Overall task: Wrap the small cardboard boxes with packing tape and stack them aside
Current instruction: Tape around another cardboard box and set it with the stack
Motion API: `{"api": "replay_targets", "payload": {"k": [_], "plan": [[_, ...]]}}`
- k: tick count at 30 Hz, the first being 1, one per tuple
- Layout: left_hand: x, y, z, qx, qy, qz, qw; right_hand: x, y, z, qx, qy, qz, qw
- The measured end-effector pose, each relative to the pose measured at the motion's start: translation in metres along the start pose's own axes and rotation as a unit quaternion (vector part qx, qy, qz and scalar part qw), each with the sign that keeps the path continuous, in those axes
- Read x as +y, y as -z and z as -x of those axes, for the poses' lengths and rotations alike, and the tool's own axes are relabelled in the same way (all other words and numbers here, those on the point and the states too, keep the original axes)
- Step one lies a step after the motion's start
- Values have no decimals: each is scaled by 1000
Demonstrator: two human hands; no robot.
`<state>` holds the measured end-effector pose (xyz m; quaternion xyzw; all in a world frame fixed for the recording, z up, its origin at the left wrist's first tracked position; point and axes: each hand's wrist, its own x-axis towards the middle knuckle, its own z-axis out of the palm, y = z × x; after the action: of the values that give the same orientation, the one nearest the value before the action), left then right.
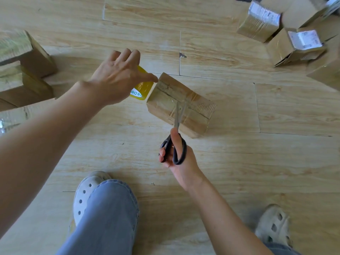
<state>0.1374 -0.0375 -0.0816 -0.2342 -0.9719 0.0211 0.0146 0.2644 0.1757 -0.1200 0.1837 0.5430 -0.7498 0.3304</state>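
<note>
Head view, reading left to right, all positions taken from the taped box (pixel 180 104), which lies on the wood-grain floor (pixel 230 172) at centre frame. Well to the left of the taped box, a cluster of brown boxes (pixel 24 70) sits at the frame edge. Just left of the taped box, the left hand (pixel 117 78) holds a yellow tape roll (pixel 141 89) beneath its palm. Its fingers lie close together over the roll, and the thumb is stretched out with its tip at the taped box's far left corner. The grip under the palm is hidden. The taped box shows clear tape bands across its top. At its near side, the right hand (pixel 181 159) grips black-handled scissors (pixel 175 142), thumb through one loop and fingers curled through the other. The blades are slightly parted and point over the box top. Below and left of the taped box are a denim-clad leg (pixel 106 218) and a pale shoe (pixel 86 192). Well to the upper right of it lies a group of labelled boxes (pixel 276 32).
</note>
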Motion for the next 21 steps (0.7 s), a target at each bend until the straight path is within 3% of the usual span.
{"api": "replay_targets", "payload": {"k": [5,13,17,21], "plan": [[0,-5,4,-2,6,11,1000,-2,3,-10,59,9,68,996],[-1,-12,10,-19,21,5,1000,5,11,-11,82,26,110,990],[-13,-11,12,-17,77,8,997,1,16,-12,93,23,112,989],[-21,-14,12,-18,146,47,988,2,19,-12,105,12,199,974]]}}
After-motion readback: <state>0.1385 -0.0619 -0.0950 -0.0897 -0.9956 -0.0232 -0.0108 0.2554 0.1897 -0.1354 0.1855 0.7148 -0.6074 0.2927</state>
